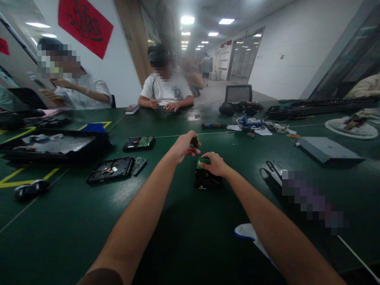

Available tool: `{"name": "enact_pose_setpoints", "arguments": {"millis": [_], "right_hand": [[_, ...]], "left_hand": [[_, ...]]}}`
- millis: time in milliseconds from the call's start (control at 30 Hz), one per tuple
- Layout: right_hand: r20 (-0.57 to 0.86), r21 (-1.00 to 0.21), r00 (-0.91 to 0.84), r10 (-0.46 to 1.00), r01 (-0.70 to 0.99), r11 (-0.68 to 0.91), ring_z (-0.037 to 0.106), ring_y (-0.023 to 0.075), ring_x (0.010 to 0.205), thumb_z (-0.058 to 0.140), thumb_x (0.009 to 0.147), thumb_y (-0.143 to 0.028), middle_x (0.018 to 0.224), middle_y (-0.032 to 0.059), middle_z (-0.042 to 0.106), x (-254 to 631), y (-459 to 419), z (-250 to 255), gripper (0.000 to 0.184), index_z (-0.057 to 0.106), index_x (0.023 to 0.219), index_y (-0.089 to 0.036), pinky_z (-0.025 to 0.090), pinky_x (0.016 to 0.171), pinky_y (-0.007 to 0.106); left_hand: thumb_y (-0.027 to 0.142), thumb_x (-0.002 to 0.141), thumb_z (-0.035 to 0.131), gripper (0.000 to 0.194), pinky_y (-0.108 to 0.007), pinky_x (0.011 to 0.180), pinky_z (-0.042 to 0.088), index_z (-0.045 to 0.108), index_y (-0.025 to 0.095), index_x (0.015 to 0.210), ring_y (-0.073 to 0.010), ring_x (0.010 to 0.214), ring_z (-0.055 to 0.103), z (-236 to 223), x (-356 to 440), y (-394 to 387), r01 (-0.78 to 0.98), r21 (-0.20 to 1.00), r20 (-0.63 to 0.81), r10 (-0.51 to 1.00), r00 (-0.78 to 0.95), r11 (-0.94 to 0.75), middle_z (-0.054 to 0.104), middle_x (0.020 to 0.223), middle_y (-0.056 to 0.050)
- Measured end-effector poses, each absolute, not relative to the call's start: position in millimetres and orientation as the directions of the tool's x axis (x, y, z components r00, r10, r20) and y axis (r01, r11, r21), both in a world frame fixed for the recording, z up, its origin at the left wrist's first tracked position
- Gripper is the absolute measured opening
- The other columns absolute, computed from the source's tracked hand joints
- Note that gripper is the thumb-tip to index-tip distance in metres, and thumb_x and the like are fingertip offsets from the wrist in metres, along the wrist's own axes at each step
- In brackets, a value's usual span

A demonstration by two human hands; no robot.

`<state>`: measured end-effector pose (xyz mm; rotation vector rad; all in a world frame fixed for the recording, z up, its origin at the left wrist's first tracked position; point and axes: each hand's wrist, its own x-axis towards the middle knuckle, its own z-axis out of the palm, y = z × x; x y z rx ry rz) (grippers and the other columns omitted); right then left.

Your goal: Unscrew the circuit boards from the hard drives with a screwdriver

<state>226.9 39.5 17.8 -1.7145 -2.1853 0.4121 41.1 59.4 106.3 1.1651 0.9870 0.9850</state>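
A black hard drive (207, 180) with a green circuit board (203, 161) on top lies on the dark green table (184, 237) in front of me. My right hand (214, 163) rests on its far end, fingers curled onto the green board. Just left of it, my left hand (184, 145) is closed in a fist round a dark tool handle (194, 141) with a yellowish patch, held upright above the drive's far edge. The tool's tip is hidden behind the hands.
Two more opened drives (111, 169) (138, 143) lie to the left, near a black tray (53, 144). A grey flat box (328, 148), scissors (274, 168), a bowl of parts (247, 123) and cables sit to the right. Two people sit across the table.
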Motion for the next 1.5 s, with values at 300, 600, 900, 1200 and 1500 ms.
{"name": "enact_pose_setpoints", "arguments": {"millis": [300,600,900,1200,1500], "right_hand": [[0.083,-0.429,-0.225,0.971,0.871,0.239,0.060,0.0309,0.121,0.070,0.090,-0.053,0.127,0.0082,0.067,228.1,40.7,16.3,0.043,0.069,0.125,-0.030,0.047,0.096,0.044],[0.090,-0.438,-0.232,0.969,0.864,0.248,0.059,0.0312,0.122,0.070,0.090,-0.052,0.128,0.0090,0.067,228.2,39.4,16.4,0.044,0.068,0.127,-0.028,0.046,0.098,0.044],[0.079,-0.432,-0.232,0.970,0.868,0.243,0.059,0.0318,0.122,0.069,0.090,-0.055,0.129,0.0096,0.066,227.8,40.1,15.6,0.045,0.068,0.127,-0.029,0.046,0.098,0.046],[0.084,-0.425,-0.222,0.971,0.874,0.236,0.059,0.0319,0.124,0.069,0.090,-0.054,0.130,0.0084,0.066,227.6,38.3,17.3,0.043,0.069,0.126,-0.030,0.047,0.098,0.045],[0.076,-0.424,-0.220,0.972,0.875,0.231,0.060,0.0316,0.121,0.070,0.089,-0.055,0.129,0.0088,0.066,227.6,41.6,14.8,0.045,0.068,0.126,-0.029,0.047,0.098,0.046]], "left_hand": [[0.039,0.088,0.058,0.023,-0.024,0.044,0.042,0.062,0.017,0.086,-0.0145,0.051,0.065,110.8,42.6,55.8,-0.049,0.995,-0.078,0.967,0.243,0.092,0.073,0.083,-0.009],[0.039,0.088,0.059,0.022,-0.024,0.040,0.039,0.064,0.018,0.092,-0.0142,0.049,0.064,112.3,42.9,51.6,-0.039,0.994,-0.083,0.947,0.311,0.101,0.073,0.088,-0.009],[0.037,0.086,0.057,0.023,-0.023,0.042,0.041,0.066,0.016,0.089,-0.0158,0.056,0.070,111.7,43.4,52.0,-0.021,0.999,-0.036,0.974,0.226,0.042,0.073,0.093,-0.010],[0.037,0.087,0.058,0.021,-0.024,0.045,0.045,0.061,0.018,0.095,-0.0173,0.056,0.071,112.2,43.6,51.6,-0.087,0.990,-0.084,0.957,0.277,0.112,0.076,0.094,-0.012],[0.035,0.088,0.058,0.022,-0.022,0.042,0.042,0.067,0.015,0.093,-0.0131,0.053,0.067,111.4,42.5,52.6,-0.054,0.997,-0.038,0.958,0.283,0.055,0.072,0.092,-0.010]]}}
